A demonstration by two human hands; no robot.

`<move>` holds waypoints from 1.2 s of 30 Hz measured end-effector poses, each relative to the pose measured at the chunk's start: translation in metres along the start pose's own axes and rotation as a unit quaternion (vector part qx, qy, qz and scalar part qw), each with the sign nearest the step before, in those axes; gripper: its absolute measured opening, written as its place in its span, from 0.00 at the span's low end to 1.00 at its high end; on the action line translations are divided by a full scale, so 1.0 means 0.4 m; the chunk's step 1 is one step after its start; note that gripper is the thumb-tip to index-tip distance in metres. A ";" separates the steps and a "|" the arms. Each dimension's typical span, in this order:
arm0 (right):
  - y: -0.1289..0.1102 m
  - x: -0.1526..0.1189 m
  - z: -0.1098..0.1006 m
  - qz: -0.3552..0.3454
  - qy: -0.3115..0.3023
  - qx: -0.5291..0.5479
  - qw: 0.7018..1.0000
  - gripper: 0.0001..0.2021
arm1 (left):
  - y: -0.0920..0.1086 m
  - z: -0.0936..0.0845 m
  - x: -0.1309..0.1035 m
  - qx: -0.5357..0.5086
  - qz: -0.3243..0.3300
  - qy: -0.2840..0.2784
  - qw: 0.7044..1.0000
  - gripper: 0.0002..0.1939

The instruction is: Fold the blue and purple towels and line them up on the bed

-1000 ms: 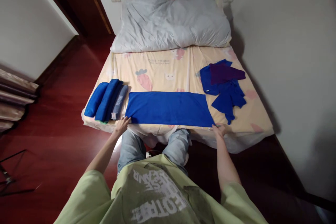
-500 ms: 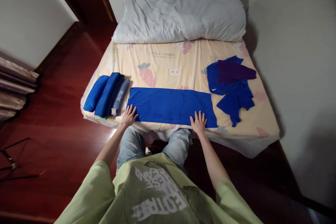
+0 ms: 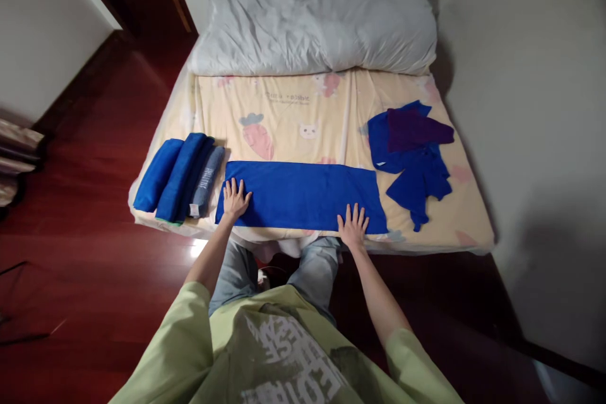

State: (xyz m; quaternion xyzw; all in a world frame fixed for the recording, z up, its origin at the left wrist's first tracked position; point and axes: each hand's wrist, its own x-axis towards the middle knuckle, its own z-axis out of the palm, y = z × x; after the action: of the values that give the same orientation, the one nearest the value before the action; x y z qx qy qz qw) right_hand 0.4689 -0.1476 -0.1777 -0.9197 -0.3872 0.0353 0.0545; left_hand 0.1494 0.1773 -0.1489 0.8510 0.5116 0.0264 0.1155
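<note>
A blue towel (image 3: 298,196) lies flat as a long strip along the near edge of the bed. My left hand (image 3: 235,200) rests on its left end, palm down with the fingers spread. Near the towel's right end, my right hand (image 3: 353,226) lies flat on the front edge, fingers apart. Left of the strip sit several rolled or folded towels: a blue one (image 3: 160,175), a darker blue one (image 3: 184,177) and a grey-blue one (image 3: 208,182) with pale lettering.
On the right of the bed lies a loose heap of blue cloths (image 3: 419,183) with a purple cloth (image 3: 419,129) on top. A grey-white quilt (image 3: 312,19) is bunched at the head of the patterned bedsheet (image 3: 284,123). A wall (image 3: 530,107) runs along the right.
My left hand has moved from the towel's left edge inward and up onto its surface. My right hand stays on the front edge. The view has shifted slightly.
</note>
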 end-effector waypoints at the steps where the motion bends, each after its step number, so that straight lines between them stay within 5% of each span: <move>1: -0.001 0.001 0.001 0.001 0.000 -0.010 1.000 0.34 | 0.002 0.000 0.015 0.001 -0.004 -0.001 1.000 0.38; 13: 0.000 0.025 0.015 0.007 0.000 -0.018 1.000 0.34 | -0.012 -0.060 0.222 -0.028 -0.020 -0.020 0.999 0.46; 18: -0.003 0.026 0.003 0.009 -0.011 -0.006 1.000 0.34 | 0.090 -0.014 0.131 -0.083 0.042 0.066 0.993 0.37; 23: 0.003 0.061 -0.046 0.002 -0.031 0.007 0.999 0.33 | 0.168 0.054 0.011 -0.112 0.079 0.079 0.987 0.33; 29: -0.060 0.245 -0.093 -0.046 0.010 0.038 0.998 0.29 | 0.166 0.062 0.016 -0.133 0.077 0.105 0.982 0.32; 36: -0.129 0.450 -0.029 0.036 -0.045 0.057 0.997 0.33 | 0.166 0.080 0.024 -0.153 0.071 0.116 0.979 0.32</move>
State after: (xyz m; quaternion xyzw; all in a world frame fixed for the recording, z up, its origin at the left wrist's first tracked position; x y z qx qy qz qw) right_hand 0.5593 0.0162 -0.1639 -0.9258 -0.3536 0.1010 0.0882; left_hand 0.2168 0.1505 -0.1660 0.8483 0.4499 0.2112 0.1824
